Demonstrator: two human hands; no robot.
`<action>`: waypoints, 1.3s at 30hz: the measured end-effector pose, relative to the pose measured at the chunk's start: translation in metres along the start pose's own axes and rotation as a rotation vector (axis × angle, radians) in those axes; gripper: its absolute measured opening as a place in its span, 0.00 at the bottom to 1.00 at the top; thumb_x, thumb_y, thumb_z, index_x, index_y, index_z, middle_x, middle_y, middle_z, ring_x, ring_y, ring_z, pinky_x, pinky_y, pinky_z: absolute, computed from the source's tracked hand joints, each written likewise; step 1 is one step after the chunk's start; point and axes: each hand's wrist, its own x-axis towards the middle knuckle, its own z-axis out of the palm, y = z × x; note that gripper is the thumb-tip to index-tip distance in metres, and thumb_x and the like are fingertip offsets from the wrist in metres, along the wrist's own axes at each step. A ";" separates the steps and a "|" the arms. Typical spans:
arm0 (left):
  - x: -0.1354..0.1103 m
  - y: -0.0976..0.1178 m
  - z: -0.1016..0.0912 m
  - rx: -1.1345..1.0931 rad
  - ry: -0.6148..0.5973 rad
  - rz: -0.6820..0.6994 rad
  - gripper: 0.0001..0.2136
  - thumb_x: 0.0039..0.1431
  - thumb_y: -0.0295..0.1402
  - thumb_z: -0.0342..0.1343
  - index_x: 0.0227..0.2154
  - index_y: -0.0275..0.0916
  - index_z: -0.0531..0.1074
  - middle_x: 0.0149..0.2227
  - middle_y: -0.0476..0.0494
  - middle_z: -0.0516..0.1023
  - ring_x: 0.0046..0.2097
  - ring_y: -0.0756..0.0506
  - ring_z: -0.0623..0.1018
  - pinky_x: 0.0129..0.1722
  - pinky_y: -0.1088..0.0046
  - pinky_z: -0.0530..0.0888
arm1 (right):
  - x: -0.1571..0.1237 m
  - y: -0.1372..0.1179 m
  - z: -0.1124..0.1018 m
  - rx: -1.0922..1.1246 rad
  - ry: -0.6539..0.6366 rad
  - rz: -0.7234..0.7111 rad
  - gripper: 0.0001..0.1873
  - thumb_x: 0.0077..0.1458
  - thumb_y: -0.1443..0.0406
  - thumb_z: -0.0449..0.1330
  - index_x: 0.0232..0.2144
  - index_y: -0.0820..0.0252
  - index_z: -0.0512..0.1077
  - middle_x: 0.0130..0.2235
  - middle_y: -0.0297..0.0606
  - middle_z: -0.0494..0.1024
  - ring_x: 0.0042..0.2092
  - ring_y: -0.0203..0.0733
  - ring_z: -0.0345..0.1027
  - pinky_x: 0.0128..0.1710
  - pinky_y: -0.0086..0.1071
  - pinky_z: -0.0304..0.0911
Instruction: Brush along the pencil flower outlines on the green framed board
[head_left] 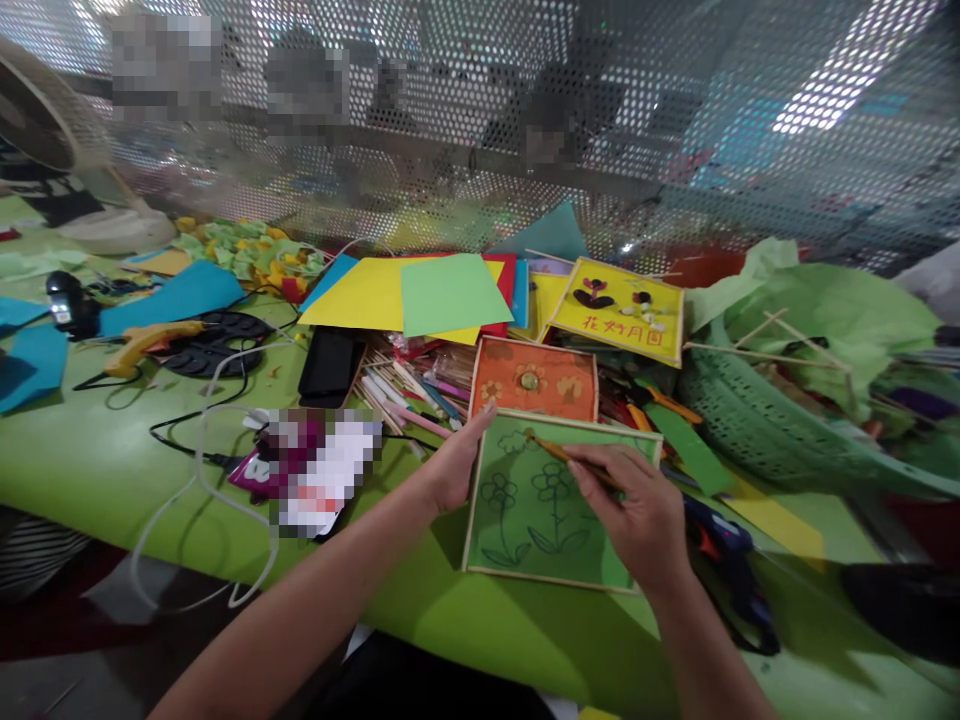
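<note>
A green framed card [525,520] with flowers drawn on it in outline lies on the green table [97,470] in front of me. My left hand [457,465] lies open along the card's left wooden edge, fingers stretched out. My right hand [637,510] is closed round a thin orange pencil [555,450], whose tip rests on the upper part of the card. An orange framed card [540,378] and a yellow framed card [619,310] lie just beyond.
Coloured paper sheets [427,292], loose pens and sticks [405,395], a yellow glue gun [146,340] with cables, a black case [330,365], a blue glue gun [724,555] and a green basket [757,420] crowd the table. A perforated screen [525,110] stands behind.
</note>
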 end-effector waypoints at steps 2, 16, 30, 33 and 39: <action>0.000 -0.001 -0.002 0.006 -0.014 0.005 0.30 0.67 0.55 0.54 0.55 0.32 0.78 0.48 0.30 0.85 0.54 0.33 0.83 0.59 0.55 0.76 | 0.000 0.001 0.000 0.000 -0.001 0.010 0.08 0.67 0.68 0.63 0.46 0.52 0.79 0.41 0.36 0.83 0.41 0.41 0.78 0.42 0.32 0.73; 0.001 -0.001 -0.001 0.015 -0.028 0.030 0.30 0.67 0.56 0.55 0.54 0.33 0.79 0.50 0.30 0.84 0.55 0.33 0.82 0.59 0.55 0.75 | -0.001 0.002 0.000 -0.003 0.003 0.034 0.08 0.66 0.66 0.63 0.45 0.52 0.80 0.41 0.36 0.84 0.40 0.43 0.79 0.42 0.34 0.74; 0.000 -0.002 -0.002 0.033 -0.011 0.019 0.31 0.65 0.57 0.56 0.53 0.32 0.79 0.49 0.29 0.84 0.55 0.32 0.82 0.59 0.55 0.75 | -0.001 0.003 -0.001 -0.022 0.000 0.028 0.07 0.67 0.65 0.62 0.45 0.52 0.80 0.40 0.38 0.84 0.40 0.44 0.79 0.41 0.36 0.75; 0.001 -0.002 -0.003 0.013 -0.024 0.021 0.30 0.65 0.56 0.56 0.53 0.33 0.79 0.50 0.30 0.84 0.54 0.33 0.82 0.59 0.56 0.75 | -0.001 0.002 -0.002 -0.008 -0.011 0.032 0.07 0.66 0.65 0.63 0.44 0.52 0.80 0.40 0.38 0.84 0.40 0.45 0.79 0.41 0.38 0.75; 0.001 -0.002 -0.005 0.017 -0.033 0.026 0.31 0.65 0.57 0.56 0.53 0.33 0.79 0.50 0.30 0.84 0.55 0.33 0.82 0.60 0.56 0.74 | 0.001 0.001 -0.003 -0.012 0.015 0.032 0.07 0.66 0.65 0.63 0.44 0.52 0.80 0.39 0.38 0.84 0.40 0.44 0.79 0.42 0.38 0.75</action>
